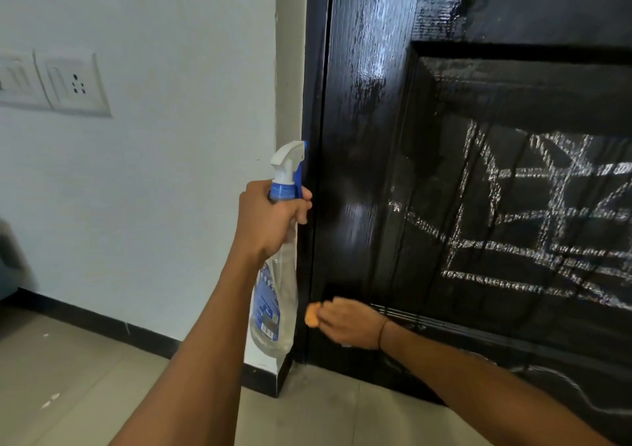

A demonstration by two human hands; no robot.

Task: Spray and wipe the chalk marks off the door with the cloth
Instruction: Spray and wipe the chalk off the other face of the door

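A glossy black door (369, 171) fills the right half of the view, wet and shiny on its left stile. White chalk marks (533, 226), a grid of crossing lines, cover its recessed panel. My left hand (270, 219) grips the neck of a clear spray bottle (273, 308) with a white and blue trigger head, its nozzle pointing at the door edge. My right hand (349, 322) is low at the door's left edge and holds an orange cloth (313, 315), mostly hidden in the fist.
A white wall (154, 189) with a switch and socket plate (68, 82) lies to the left. A dark skirting (102, 322) runs along its base. Beige floor tiles (85, 377) spread below.
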